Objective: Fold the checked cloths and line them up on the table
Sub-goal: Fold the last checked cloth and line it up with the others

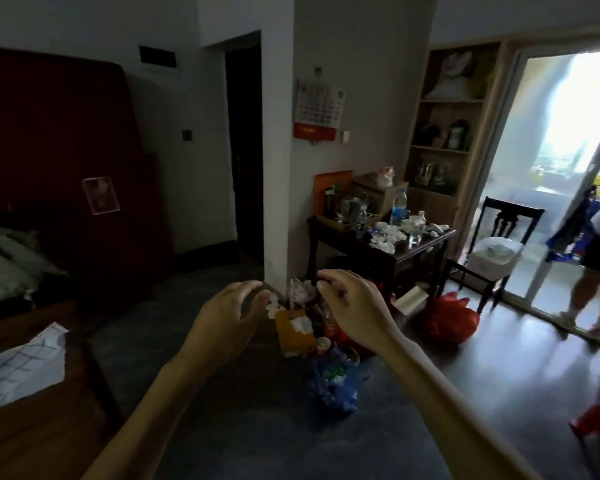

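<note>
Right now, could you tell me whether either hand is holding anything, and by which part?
Nothing is held. The left hand and right hand are raised in the air with loosely curled fingers and no grip on anything. The checked cloth lies untouched on the table.

A brown wooden table fills the lower left corner, a white checked cloth lying flat on its top. Right of the table, on the dark floor, sit a blue bag, an orange box and a red bag.
</note>
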The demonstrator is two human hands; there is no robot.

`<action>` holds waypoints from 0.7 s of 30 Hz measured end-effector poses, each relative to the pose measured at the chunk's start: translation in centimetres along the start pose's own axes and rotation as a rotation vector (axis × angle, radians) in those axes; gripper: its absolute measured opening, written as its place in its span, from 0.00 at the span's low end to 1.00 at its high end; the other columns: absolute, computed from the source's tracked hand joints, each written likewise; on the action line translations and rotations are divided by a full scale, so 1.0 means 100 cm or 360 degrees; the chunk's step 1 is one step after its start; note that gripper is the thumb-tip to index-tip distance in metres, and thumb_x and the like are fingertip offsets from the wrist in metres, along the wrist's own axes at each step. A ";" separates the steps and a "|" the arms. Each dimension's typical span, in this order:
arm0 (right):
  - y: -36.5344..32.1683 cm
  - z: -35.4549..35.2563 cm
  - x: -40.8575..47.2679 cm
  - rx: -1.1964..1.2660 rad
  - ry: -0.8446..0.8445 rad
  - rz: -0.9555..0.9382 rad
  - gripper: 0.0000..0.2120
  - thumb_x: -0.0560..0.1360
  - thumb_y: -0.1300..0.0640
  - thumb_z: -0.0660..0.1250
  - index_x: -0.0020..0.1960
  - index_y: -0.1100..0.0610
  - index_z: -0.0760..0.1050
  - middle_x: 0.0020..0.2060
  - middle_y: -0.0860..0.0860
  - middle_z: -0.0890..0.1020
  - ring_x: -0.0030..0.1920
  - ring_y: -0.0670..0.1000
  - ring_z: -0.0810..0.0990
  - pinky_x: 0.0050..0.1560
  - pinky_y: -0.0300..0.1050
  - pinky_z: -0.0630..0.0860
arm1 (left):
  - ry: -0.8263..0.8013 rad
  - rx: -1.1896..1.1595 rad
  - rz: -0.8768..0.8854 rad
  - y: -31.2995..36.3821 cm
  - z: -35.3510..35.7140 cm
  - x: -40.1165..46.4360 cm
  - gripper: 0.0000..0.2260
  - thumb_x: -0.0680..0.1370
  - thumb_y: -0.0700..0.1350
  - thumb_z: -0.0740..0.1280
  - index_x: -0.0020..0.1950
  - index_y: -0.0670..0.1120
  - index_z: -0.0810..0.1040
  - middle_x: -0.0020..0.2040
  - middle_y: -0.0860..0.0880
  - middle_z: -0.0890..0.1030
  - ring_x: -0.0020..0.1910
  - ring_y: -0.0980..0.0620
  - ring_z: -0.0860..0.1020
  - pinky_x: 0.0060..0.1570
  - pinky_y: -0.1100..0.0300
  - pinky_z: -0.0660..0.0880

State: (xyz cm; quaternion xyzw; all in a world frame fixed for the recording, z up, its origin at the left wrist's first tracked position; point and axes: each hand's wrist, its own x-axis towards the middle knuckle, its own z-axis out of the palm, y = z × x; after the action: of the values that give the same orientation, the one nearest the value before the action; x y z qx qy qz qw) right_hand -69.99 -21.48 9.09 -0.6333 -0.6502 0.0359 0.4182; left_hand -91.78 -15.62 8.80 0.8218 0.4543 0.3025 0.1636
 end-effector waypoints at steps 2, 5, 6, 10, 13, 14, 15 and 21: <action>0.010 0.009 0.026 0.0090 -0.0040 -0.0053 0.14 0.79 0.49 0.61 0.63 0.51 0.76 0.56 0.43 0.80 0.50 0.39 0.78 0.49 0.32 0.75 | 0.0039 0.0057 -0.0068 -0.006 0.005 0.018 0.25 0.79 0.61 0.53 0.70 0.49 0.69 0.67 0.49 0.73 0.64 0.53 0.72 0.61 0.59 0.69; 0.025 0.038 0.055 0.0196 -0.0066 -0.0164 0.14 0.78 0.50 0.62 0.60 0.52 0.78 0.53 0.45 0.82 0.51 0.40 0.79 0.52 0.37 0.77 | 0.0206 0.0121 -0.0176 -0.020 0.014 0.040 0.25 0.79 0.61 0.52 0.68 0.48 0.72 0.65 0.49 0.75 0.62 0.54 0.73 0.57 0.62 0.68; 0.031 0.049 0.067 0.0233 -0.0076 -0.0178 0.13 0.78 0.50 0.62 0.60 0.52 0.78 0.53 0.45 0.82 0.51 0.40 0.79 0.52 0.36 0.77 | 0.0268 0.0130 -0.0229 -0.027 0.017 0.049 0.23 0.79 0.60 0.53 0.67 0.49 0.72 0.64 0.49 0.76 0.61 0.55 0.74 0.56 0.64 0.67; 0.051 0.095 0.124 0.0296 -0.0204 -0.0162 0.13 0.79 0.49 0.62 0.61 0.49 0.77 0.55 0.43 0.81 0.54 0.39 0.78 0.54 0.35 0.76 | 0.0334 0.0165 -0.0357 -0.068 0.024 0.084 0.23 0.80 0.60 0.53 0.67 0.49 0.73 0.65 0.51 0.76 0.62 0.56 0.73 0.55 0.66 0.64; 0.057 0.138 0.167 0.0315 -0.0323 -0.0169 0.13 0.79 0.48 0.62 0.62 0.48 0.76 0.54 0.42 0.80 0.53 0.42 0.79 0.55 0.42 0.77 | 0.0332 0.0209 -0.0431 -0.109 0.025 0.113 0.25 0.79 0.61 0.52 0.69 0.49 0.71 0.67 0.51 0.74 0.65 0.55 0.71 0.60 0.64 0.63; 0.057 0.153 0.182 0.0307 -0.0360 -0.0186 0.13 0.79 0.48 0.62 0.62 0.48 0.76 0.54 0.42 0.80 0.52 0.42 0.80 0.55 0.44 0.78 | 0.0353 0.0221 -0.0458 -0.124 0.024 0.122 0.25 0.79 0.62 0.52 0.69 0.49 0.71 0.67 0.51 0.74 0.66 0.54 0.71 0.60 0.64 0.63; 0.057 0.169 0.197 0.0281 -0.0408 -0.0211 0.14 0.79 0.47 0.62 0.62 0.48 0.76 0.54 0.42 0.80 0.52 0.42 0.80 0.55 0.45 0.78 | 0.0373 0.0230 -0.0491 -0.140 0.022 0.132 0.26 0.79 0.62 0.51 0.69 0.49 0.70 0.67 0.50 0.74 0.66 0.54 0.71 0.61 0.64 0.63; 0.043 0.249 0.293 0.0226 -0.0660 -0.0335 0.16 0.78 0.46 0.61 0.64 0.48 0.74 0.58 0.44 0.79 0.56 0.42 0.78 0.59 0.46 0.77 | 0.0461 0.0209 -0.0642 -0.209 -0.005 0.186 0.26 0.78 0.61 0.52 0.70 0.48 0.70 0.67 0.49 0.74 0.65 0.52 0.72 0.62 0.61 0.65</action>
State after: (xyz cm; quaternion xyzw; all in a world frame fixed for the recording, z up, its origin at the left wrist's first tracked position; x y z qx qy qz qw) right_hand -76.77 16.34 5.07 -0.5101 -0.7803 0.1671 0.3208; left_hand -98.13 11.28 4.29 0.6716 0.6464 0.3480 0.1001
